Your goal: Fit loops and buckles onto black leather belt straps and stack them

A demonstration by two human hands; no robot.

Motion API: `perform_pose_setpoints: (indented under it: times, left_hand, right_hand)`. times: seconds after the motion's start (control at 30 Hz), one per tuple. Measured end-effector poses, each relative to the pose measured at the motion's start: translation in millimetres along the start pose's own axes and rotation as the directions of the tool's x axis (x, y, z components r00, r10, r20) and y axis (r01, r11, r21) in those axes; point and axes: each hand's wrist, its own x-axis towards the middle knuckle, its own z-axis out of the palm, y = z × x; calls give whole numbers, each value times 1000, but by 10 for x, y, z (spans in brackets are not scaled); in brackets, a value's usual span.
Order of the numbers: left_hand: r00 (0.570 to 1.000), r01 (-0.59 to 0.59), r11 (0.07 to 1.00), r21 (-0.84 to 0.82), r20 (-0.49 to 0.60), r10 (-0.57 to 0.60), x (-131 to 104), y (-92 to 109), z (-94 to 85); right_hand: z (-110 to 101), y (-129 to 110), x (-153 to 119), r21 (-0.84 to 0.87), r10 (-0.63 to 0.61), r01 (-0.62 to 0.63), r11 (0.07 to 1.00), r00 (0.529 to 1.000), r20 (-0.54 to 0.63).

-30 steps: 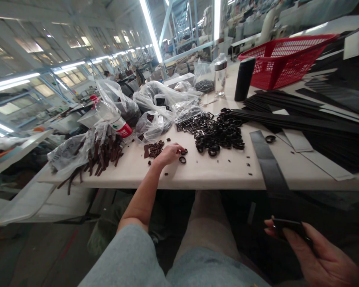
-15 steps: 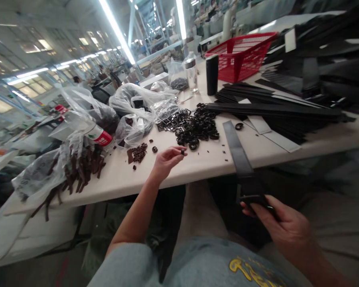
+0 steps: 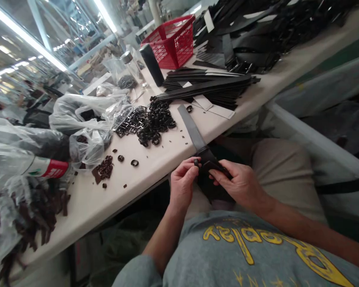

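The left hand [image 3: 184,184] is pinching a small black ring [image 3: 196,162] between its fingertips. The right hand [image 3: 237,184] is gripping the end of the black strap [image 3: 194,131] hanging off the desk [image 3: 167,153].

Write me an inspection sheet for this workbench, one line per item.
Surface: pale table, crowded, its near edge bare.
Job's things: black strap runs off the table edge to the hands; a small black ring sits at its end.
Clutter: pile of black rings, brown bits, plastic bags, bottle, red basket, black flask, stacked black strips.
Hands: left hand pinches the ring; right hand grips the strap end.
Cables: nothing seen.
Surroundings: factory hall with strip lights; other tables behind.
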Motion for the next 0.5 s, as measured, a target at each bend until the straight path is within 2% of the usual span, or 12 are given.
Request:
perform_pose_setpoints:
  times: [0.2,0.37,0.5]
  left_hand:
    - [997,-73,994,77,-8,74,-3,-75,51]
    - [998,-13,1000,0,-64,13,1,-121,79]
    - [999,20,1000,1,-36,-19,6,-143,53]
  right_hand:
    - [38,40,10,-5,-13,13,1000,1000,15]
    - [33,41,9,-23,-63,63,998,998,6]
    - [24,39,5,-45,-88,89,995,996,13]
